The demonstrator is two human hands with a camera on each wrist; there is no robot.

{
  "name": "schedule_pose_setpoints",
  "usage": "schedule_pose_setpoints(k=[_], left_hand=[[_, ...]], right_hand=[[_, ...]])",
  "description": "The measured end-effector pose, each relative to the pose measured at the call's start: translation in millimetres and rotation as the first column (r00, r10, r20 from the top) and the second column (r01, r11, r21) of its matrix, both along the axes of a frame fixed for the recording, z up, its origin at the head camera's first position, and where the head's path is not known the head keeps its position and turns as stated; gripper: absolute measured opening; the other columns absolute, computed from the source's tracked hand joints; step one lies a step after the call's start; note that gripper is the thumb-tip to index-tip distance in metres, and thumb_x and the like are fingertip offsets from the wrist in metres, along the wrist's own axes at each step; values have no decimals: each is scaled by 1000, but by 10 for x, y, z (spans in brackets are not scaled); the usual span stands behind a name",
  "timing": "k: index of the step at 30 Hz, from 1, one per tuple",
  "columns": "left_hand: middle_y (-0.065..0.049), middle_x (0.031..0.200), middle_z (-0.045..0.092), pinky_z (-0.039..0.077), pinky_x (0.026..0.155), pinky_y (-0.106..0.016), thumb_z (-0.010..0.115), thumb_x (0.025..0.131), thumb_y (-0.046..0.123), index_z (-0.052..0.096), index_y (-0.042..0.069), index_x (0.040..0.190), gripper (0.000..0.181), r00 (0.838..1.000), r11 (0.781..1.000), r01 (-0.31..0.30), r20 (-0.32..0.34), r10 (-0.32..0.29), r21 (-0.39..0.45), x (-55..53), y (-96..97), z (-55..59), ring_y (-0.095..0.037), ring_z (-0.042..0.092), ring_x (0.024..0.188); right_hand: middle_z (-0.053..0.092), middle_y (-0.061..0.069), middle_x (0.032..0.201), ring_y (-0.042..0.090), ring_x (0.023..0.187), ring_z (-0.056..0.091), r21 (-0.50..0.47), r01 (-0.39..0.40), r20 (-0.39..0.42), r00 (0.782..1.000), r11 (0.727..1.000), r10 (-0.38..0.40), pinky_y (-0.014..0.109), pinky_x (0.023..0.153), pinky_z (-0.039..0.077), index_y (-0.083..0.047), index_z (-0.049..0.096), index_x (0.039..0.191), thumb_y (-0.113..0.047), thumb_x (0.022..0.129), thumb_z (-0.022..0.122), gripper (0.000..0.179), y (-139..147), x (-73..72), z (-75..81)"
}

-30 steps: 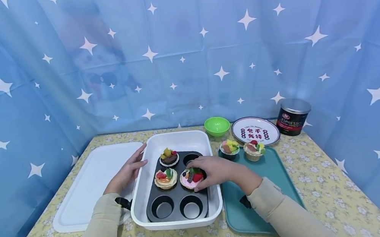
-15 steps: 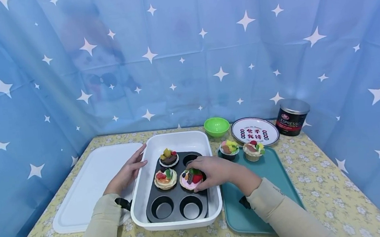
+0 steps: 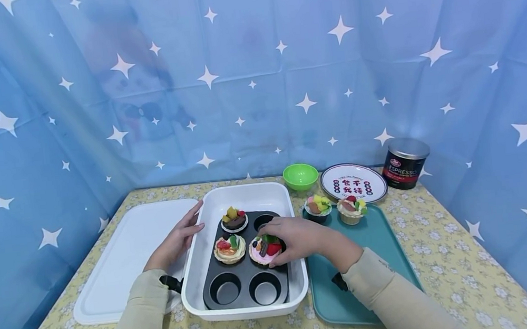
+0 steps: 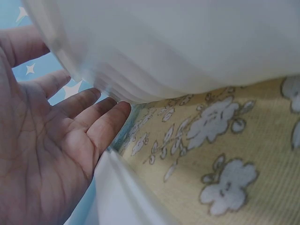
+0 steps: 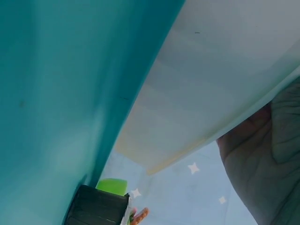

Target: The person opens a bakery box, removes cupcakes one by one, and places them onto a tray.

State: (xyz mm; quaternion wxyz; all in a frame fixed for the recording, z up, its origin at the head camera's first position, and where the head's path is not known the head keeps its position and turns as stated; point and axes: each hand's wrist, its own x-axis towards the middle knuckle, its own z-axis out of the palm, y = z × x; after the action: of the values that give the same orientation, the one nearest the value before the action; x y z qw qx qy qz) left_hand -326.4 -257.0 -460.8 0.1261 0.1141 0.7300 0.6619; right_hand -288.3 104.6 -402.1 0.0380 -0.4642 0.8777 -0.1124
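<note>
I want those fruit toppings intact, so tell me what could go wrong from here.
The right hand pinches the pink cupcake close to its toppings; squeezing might dislodge them. The left hand touches the white bin, which sits beside the teal tray; a push might jar the tray and topple its tan cupcake.

Pale blue curtains [image 3: 251, 33] printed with white four-pointed stars [image 3: 208, 77] hang behind the table [image 3: 449, 258] and along both sides, creased by soft folds. A faint figure [image 3: 134, 87] shows at the left of the back curtain. The yellow tablecloth [image 3: 465, 282] has white flowers; the light is soft.
</note>
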Motion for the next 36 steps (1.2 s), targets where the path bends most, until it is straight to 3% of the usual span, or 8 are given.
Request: schedule_pose_setpoints(k=[32,36], left_hand=[[-14,166,17,46,59,-25,52,104,20,14,32,163,72,1000,1000,1,6,-1,-1,-5,6,0,-10,39,45],[-13,167,13,50,71,-23,52,104,19,13,33,163,72,1000,1000,7,7,-7,8,-11,6,4,-7,53,60]], right_hand=[[57,2,138,16,125,54,-74,-91,-75,993,993,86,32,99,48,-15,56,142,-51,89,74,66,41,-11,10],[57,1,138,16,126,54,-78,-82,-75,994,994,76,32,100,47,-17,55,142,-51,90,73,65,54,-16,24]])
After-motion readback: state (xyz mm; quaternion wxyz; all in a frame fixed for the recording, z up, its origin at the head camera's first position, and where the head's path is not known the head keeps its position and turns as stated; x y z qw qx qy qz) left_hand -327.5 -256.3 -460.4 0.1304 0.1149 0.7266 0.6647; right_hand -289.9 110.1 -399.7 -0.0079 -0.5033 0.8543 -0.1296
